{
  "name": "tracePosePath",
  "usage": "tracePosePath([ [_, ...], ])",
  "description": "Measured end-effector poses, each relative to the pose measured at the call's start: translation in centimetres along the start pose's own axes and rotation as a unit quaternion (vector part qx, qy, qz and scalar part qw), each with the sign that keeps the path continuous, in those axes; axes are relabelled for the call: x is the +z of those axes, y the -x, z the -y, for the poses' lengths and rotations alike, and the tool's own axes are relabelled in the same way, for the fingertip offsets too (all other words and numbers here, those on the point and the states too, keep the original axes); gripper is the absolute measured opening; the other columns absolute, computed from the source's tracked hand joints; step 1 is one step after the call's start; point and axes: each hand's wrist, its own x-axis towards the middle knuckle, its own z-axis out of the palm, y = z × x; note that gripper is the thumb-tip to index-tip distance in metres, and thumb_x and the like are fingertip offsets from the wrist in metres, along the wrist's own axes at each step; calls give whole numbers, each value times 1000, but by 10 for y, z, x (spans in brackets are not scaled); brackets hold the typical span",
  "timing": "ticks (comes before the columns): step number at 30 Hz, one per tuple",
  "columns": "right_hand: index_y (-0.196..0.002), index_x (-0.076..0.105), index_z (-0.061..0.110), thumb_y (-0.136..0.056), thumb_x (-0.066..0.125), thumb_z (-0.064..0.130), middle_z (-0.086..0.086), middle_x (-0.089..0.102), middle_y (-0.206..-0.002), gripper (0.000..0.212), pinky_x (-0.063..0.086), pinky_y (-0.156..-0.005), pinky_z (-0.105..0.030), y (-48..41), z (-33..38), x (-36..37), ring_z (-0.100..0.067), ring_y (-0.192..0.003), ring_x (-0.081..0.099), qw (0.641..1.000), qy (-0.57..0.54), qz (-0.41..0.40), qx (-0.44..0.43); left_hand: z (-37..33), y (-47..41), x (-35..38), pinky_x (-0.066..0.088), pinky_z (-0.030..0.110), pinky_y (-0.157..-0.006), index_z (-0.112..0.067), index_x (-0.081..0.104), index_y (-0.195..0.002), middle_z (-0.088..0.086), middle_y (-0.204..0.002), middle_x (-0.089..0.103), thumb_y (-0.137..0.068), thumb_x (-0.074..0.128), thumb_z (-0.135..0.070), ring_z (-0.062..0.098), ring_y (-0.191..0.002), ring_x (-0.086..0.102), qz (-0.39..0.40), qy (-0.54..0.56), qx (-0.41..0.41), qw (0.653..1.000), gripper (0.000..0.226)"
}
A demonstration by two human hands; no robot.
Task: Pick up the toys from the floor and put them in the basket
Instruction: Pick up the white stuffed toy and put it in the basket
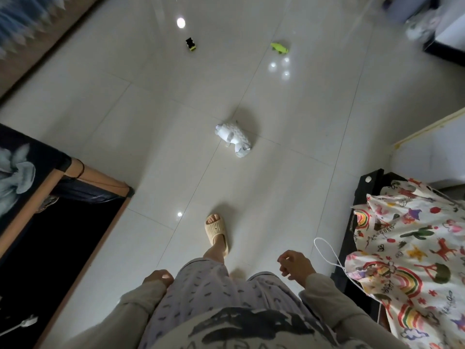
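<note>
**Three toys on the tiles, both hands empty**

The basket [412, 248] stands at about four o'clock from the person's feet, against the right edge of the view; its dark frame shows at the near rim, and a white cloth liner printed with rainbows, cacti, deer and stars drapes over it; what lies inside cannot be told, since the cloth hides the interior; a thin white cord [327, 250] loops out from the liner toward the floor. Small scribbled marks sit among the liner's prints, too blurred to read; large dark lettering crosses the person's shirt at the bottom of the view, cut off and not legible.

The toys lie on the glossy pale tile floor [125, 122]; a white plush animal [232, 138], textured along its back and lying on its side, rests at twelve o'clock, nearest the feet; a small black and yellow toy car [191, 44] sits farther off at about eleven o'clock; a bright green toy [279, 48], long-bodied like a crocodile, lies at about one o'clock, well apart from the car.

The left hand [158, 277] hangs beside the patterned trousers, fingers curled inward and holding nothing that shows; the right hand [295, 267] is raised slightly at the basket's side, fingers loosely bent and a little parted, also empty. One foot in a beige slipper [217, 231] is set forward toward the plush animal. A dark cabinet with a wooden frame [63, 210] stands at nine o'clock.
</note>
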Motion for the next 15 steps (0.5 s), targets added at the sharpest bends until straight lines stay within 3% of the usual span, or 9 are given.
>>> tracePosePath([
  [3,-70,57,17,-85,54,11,-3,61,-62,17,45,-49,-22,-19,21,-16,-18,-55,58,999,11,16,39,-32,-8,-58,43,22,-65,-12,62,-91,7,-100,71,-91,44,-15,27,-106,66,21,97,44,994,18],
  [4,-70,57,17,-85,54,11,-4,61,-62,17,45,-48,-22,-23,27,-22,-18,-54,57,998,8,18,52,-48,-11,-82,41,21,-62,-12,59,-85,5,-87,68,-92,43,-14,29,-99,66,12,133,53,990,17],
  [8,-68,59,13,-86,55,8,-8,61,-63,19,44,-56,-26,-43,45,-42,-21,-54,56,995,-21,6,95,-102,-13,-162,42,21,-64,-11,58,-101,4,-92,62,-94,42,-14,21,-70,59,-27,159,120,980,17],
  [10,-78,67,14,-87,54,10,-11,67,-85,16,45,-74,-25,-55,51,-49,-25,-78,63,995,16,2,100,-117,-13,-188,40,17,-59,-12,59,-100,5,-91,62,-93,44,-13,19,-65,58,-48,180,150,971,17],
  [12,-103,70,8,-90,53,15,-10,66,-117,23,42,-91,-23,-64,62,-57,-24,-112,60,993,41,-10,106,-126,-15,-205,42,20,-56,-14,57,-92,6,-86,63,-92,46,-12,15,-61,58,-46,215,156,963,11],
  [15,-115,66,8,-91,50,20,-9,60,-132,30,39,-97,-21,-77,83,-73,-21,-123,54,992,53,-12,114,-128,-26,-213,43,20,-55,-20,54,-74,-2,-69,60,-91,47,-12,9,-57,57,-24,225,134,965,20],
])
